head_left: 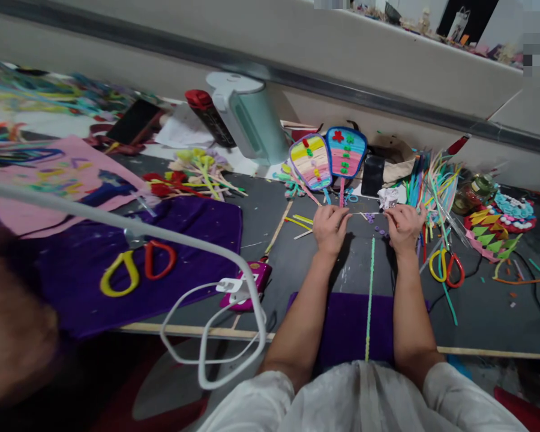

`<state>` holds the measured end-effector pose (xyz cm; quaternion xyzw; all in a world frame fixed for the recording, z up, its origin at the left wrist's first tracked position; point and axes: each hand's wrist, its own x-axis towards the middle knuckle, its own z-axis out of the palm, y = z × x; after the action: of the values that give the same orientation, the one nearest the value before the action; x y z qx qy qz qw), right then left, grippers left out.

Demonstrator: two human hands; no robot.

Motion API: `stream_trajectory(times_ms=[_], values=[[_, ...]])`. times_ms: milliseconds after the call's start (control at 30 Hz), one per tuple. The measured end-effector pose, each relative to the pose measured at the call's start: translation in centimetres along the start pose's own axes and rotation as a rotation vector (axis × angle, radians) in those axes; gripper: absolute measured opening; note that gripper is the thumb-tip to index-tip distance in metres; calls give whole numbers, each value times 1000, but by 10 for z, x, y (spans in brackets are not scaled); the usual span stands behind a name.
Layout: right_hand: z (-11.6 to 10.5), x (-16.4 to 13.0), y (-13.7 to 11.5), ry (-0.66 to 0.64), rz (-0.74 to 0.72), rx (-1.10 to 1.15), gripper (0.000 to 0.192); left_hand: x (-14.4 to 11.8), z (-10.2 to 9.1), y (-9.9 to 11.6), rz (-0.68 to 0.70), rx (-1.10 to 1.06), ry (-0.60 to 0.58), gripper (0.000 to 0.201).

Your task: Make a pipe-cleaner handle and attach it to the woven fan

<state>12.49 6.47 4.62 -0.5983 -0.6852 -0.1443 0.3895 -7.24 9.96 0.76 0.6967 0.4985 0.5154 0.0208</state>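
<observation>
A thin, pale wire-like strand (pixel 366 213) is stretched level between my two hands, just above the table. My left hand (pixel 330 227) pinches one end of it, and my right hand (pixel 402 227) pinches the other. Below and between my forearms lies a long light-green twisted pipe cleaner (pixel 371 288), running towards my body over a purple cloth (pixel 346 327). Small purple pieces (pixel 370 218) are scattered close to my right fingers. Beyond my hands stand two fan shapes, one yellow and striped (pixel 311 161), the other blue and pink (pixel 347 153).
Scissors (pixel 446 267) lie right of my right arm, near a bundle of pipe cleaners (pixel 436 186). Left are a magenta power strip (pixel 256 285), a white looping cable (pixel 252 300), more scissors (pixel 137 270) and a pale blue jug (pixel 252 120). Someone's blurred arm (pixel 13 318) shows far left.
</observation>
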Motion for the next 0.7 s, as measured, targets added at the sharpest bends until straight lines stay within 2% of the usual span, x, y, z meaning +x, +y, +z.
stream_trajectory(times_ms=[300, 533, 700], values=[[3, 0, -3, 27, -17, 3, 13, 1, -3, -2, 0, -4, 78, 18], [4, 1, -9, -33, -50, 31, 14, 0, -3, 3, -37, -24, 56, 18], [4, 0, -8, -26, -51, 36, 14, 1, -5, 6, -40, -15, 74, 18]])
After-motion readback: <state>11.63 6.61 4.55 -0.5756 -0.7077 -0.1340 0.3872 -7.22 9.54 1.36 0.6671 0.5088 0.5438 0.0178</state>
